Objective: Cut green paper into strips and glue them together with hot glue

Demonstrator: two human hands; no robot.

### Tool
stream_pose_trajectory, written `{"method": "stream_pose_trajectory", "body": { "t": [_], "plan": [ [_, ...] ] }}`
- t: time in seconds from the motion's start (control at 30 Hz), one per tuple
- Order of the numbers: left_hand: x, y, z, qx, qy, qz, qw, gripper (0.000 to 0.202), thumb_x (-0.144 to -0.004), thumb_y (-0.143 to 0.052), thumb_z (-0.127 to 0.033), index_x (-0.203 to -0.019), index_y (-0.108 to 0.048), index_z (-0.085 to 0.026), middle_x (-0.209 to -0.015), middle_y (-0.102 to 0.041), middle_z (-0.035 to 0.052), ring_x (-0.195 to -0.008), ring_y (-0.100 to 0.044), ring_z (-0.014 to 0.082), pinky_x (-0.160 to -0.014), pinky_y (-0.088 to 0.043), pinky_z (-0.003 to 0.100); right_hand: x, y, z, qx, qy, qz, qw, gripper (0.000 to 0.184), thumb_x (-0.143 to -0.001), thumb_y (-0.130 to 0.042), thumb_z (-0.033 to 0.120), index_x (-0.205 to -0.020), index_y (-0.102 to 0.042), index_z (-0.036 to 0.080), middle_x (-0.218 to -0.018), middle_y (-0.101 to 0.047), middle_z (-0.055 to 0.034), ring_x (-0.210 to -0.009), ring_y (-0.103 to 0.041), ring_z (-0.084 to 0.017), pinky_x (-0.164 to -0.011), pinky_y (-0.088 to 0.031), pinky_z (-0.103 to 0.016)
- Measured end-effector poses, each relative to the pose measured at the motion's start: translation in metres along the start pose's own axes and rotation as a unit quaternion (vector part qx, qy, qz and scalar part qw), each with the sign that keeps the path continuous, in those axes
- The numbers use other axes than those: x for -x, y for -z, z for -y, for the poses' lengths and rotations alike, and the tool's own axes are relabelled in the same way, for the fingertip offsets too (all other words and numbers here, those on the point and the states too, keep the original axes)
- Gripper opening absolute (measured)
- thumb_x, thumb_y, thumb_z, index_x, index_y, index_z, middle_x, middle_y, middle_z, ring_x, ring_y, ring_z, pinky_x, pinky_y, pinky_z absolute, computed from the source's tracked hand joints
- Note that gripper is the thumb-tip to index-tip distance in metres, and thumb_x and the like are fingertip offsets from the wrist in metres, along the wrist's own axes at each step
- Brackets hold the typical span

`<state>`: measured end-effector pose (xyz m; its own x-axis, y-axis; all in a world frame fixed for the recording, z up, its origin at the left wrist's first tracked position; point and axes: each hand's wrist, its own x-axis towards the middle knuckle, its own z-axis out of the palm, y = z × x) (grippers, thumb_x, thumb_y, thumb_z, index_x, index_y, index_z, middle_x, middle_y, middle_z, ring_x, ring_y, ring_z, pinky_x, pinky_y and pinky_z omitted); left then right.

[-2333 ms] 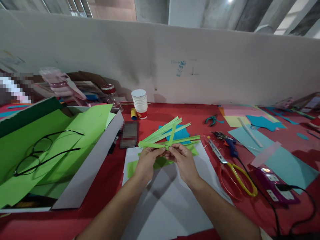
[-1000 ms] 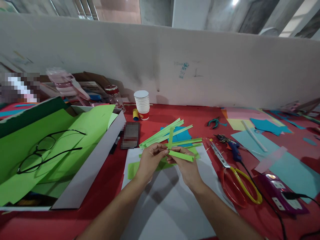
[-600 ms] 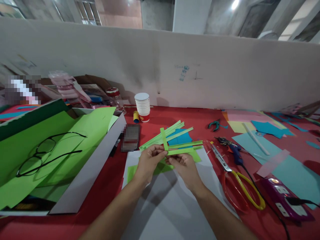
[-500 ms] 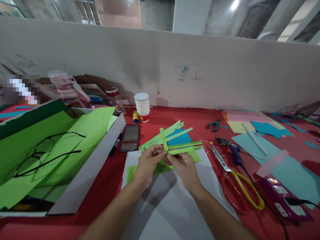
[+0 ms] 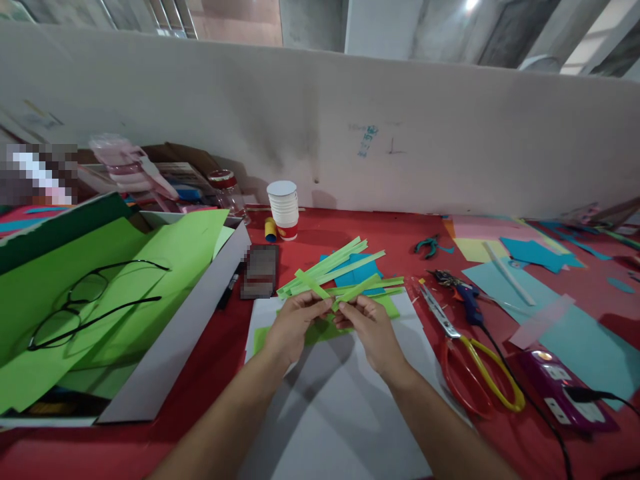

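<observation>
Between my two hands is a narrow green paper strip [image 5: 361,289], its two ends pointing up and outward in a V. My left hand [image 5: 299,323] pinches it near the fold with thumb and fingers. Close beside it, my right hand [image 5: 369,327] pinches the other side of the fold. The fold itself is partly hidden by my fingertips. Just beyond lie several loose green paper strips [image 5: 330,265] and a piece of blue paper [image 5: 373,268]. Under my hands, green paper [image 5: 265,338] rests on a large white sheet [image 5: 340,413].
To the left, a box [image 5: 195,320] holds green paper and eyeglasses [image 5: 75,303]. Paper cups [image 5: 283,210] and a phone [image 5: 259,271] stand or lie behind. At right are scissors [image 5: 457,340], a glue gun [image 5: 467,300], pliers [image 5: 427,247] and a purple power strip [image 5: 570,393].
The strip's upright left end has tilted to the left, and its right end has swung up from nearly level. Both hands still pinch it close together.
</observation>
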<state>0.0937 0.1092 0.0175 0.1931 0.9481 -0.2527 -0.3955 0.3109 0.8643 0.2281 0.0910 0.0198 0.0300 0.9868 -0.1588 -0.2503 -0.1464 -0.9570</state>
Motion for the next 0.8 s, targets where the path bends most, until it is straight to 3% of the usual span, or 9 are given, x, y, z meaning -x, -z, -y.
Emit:
{"method": "stream_pose_trajectory", "body": {
  "t": [0.17, 0.37, 0.5, 0.63, 0.8],
  "plan": [
    [-0.001, 0.001, 0.0, 0.028, 0.033, -0.027, 0.999, 0.022, -0.055, -0.084, -0.023, -0.067, -0.069, -0.013, -0.062, -0.063, -0.0008, -0.059, -0.056, 0.0086, -0.059, -0.042, 0.021, 0.0, -0.001, 0.003, -0.017, -0.013, 0.001, 1.0, 0.025, -0.065, -0.074, 0.037, -0.062, -0.059, 0.017, -0.057, -0.062, 0.0027, -0.054, -0.057, -0.01, -0.056, -0.047, -0.023],
    [0.002, 0.003, -0.009, -0.01, 0.053, 0.032, 0.998, 0.019, -0.058, -0.082, -0.019, -0.071, -0.072, -0.012, -0.067, -0.067, 0.0025, -0.06, -0.058, 0.0083, -0.058, -0.045, 0.018, -0.001, 0.004, 0.003, -0.016, -0.031, 0.008, 0.999, 0.027, -0.063, -0.076, 0.039, -0.065, -0.063, 0.016, -0.056, -0.061, 0.0026, -0.052, -0.056, -0.01, -0.054, -0.046, -0.023],
    [0.001, 0.001, -0.006, 0.03, 0.035, -0.01, 0.999, 0.021, -0.053, -0.084, -0.017, -0.07, -0.071, -0.013, -0.065, -0.067, 0.0014, -0.062, -0.06, 0.0099, -0.059, -0.047, 0.018, -0.002, 0.004, 0.002, -0.038, -0.041, 0.026, 0.998, 0.03, -0.067, -0.074, 0.044, -0.073, -0.067, 0.016, -0.063, -0.064, -0.0001, -0.056, -0.058, -0.012, -0.059, -0.048, -0.026],
    [0.001, -0.005, -0.004, 0.088, 0.032, -0.063, 0.994, 0.024, -0.048, -0.085, -0.016, -0.066, -0.069, -0.012, -0.063, -0.066, 0.0004, -0.058, -0.059, 0.0093, -0.057, -0.047, 0.019, -0.001, 0.001, -0.005, -0.019, 0.026, 0.036, 0.999, 0.03, -0.064, -0.078, 0.034, -0.087, -0.068, 0.019, -0.073, -0.066, 0.0, -0.066, -0.06, -0.013, -0.068, -0.049, -0.028],
    [0.006, -0.012, -0.003, 0.093, 0.005, -0.075, 0.993, 0.023, -0.049, -0.084, -0.016, -0.065, -0.067, -0.013, -0.059, -0.062, -0.0022, -0.054, -0.054, 0.0069, -0.053, -0.044, 0.018, 0.001, -0.003, -0.012, 0.037, 0.113, 0.007, 0.993, 0.024, -0.072, -0.071, 0.03, -0.093, -0.067, 0.02, -0.075, -0.066, -0.0002, -0.066, -0.059, -0.013, -0.063, -0.048, -0.026]
  ]
}}
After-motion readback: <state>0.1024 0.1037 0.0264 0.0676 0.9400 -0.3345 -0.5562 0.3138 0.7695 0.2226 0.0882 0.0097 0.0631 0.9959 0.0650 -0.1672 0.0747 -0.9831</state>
